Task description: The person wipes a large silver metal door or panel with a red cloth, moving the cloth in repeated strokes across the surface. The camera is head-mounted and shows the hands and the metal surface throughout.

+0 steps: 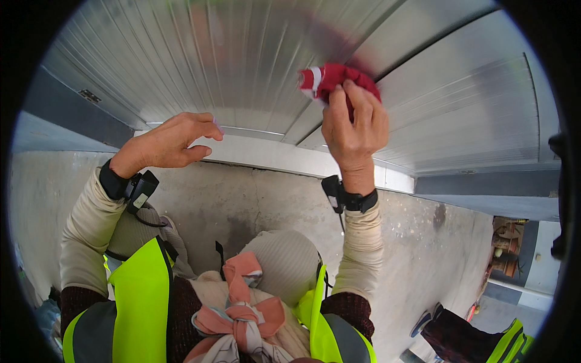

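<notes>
A bunched red cloth (338, 79) with a white band is gripped in my right hand (356, 122). The cloth lies against the ribbed metal door (254, 59), close to the dark seam between two door panels. My left hand (174, 138) hangs in front of the lower left part of the door, fingers apart and slightly curled, holding nothing. Something pale purple shows at its fingertips, too small to name. Black straps with small devices (141, 190) circle both wrists.
A white sill (254, 152) runs under the door, above a stained, cracked concrete floor (290, 195). My bent knee (281, 261) is below my hands. Another person's leg (458, 336) is at lower right. Potted plants (504, 249) stand farther right. A hinge (89, 95) is at left.
</notes>
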Available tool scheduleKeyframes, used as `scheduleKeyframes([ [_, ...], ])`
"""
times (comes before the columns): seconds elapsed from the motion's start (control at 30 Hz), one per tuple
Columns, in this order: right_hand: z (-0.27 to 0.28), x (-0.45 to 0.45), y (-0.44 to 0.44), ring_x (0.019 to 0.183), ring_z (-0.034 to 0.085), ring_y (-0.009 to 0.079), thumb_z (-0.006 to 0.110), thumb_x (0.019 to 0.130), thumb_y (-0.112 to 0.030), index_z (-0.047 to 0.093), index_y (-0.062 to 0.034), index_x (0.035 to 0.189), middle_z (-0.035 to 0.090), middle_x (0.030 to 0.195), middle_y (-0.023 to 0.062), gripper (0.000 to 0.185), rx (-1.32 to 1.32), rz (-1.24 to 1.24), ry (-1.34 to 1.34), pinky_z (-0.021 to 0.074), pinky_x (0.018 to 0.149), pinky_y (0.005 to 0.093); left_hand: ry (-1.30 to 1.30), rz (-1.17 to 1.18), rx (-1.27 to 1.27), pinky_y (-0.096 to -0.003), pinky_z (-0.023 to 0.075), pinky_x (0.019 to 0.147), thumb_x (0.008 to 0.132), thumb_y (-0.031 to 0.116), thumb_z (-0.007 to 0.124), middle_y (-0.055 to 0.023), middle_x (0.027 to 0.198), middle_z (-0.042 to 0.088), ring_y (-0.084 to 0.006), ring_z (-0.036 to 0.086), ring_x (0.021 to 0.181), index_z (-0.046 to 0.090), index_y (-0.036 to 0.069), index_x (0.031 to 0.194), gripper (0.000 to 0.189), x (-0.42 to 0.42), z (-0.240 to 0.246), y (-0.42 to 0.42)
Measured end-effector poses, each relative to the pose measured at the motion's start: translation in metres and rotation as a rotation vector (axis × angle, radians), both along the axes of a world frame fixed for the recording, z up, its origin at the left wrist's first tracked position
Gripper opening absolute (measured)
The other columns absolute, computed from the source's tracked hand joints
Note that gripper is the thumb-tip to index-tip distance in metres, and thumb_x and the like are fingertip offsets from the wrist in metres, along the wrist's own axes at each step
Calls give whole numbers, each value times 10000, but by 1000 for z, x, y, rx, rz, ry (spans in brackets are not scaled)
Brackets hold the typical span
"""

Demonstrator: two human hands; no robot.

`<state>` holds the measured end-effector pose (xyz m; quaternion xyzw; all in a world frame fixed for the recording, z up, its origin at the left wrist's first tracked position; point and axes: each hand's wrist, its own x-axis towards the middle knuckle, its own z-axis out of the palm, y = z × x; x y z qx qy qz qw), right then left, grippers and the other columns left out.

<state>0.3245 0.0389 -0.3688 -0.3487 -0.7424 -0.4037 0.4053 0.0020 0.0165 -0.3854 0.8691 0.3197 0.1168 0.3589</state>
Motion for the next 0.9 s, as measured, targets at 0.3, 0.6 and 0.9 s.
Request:
scheduleKeyframes([
  [0.3, -124, 6, -22, 873, 651, 241, 690, 769, -55, 692, -83, 951, 671, 997, 53, 184, -300, -56, 1, 527, 741, 340, -13, 25, -33, -405, 486, 687, 814, 24, 647, -163, 1024, 615, -340, 605, 749, 624, -34, 1115, 308, -4, 1, 0],
  [0.6, -231, 20, -31, 950, 617, 228, 638, 806, -111, 640, -83, 1051, 640, 1055, 56, 247, -573, -16, -79, 515, 810, 342, 43, 38, -47, -401, 498, 702, 828, 20, 654, -159, 1057, 621, -327, 624, 756, 621, -34, 1133, 312, -7, -1, 1],
  [0.9, -279, 21, -32, 953, 600, 239, 628, 803, -138, 620, -94, 1063, 636, 1055, 57, 264, -816, -46, -115, 522, 803, 371, 93, 38, -46, -358, 533, 612, 815, -19, 655, -153, 1163, 627, -343, 645, 924, 580, 18, 1148, 343, -13, -3, 1],
])
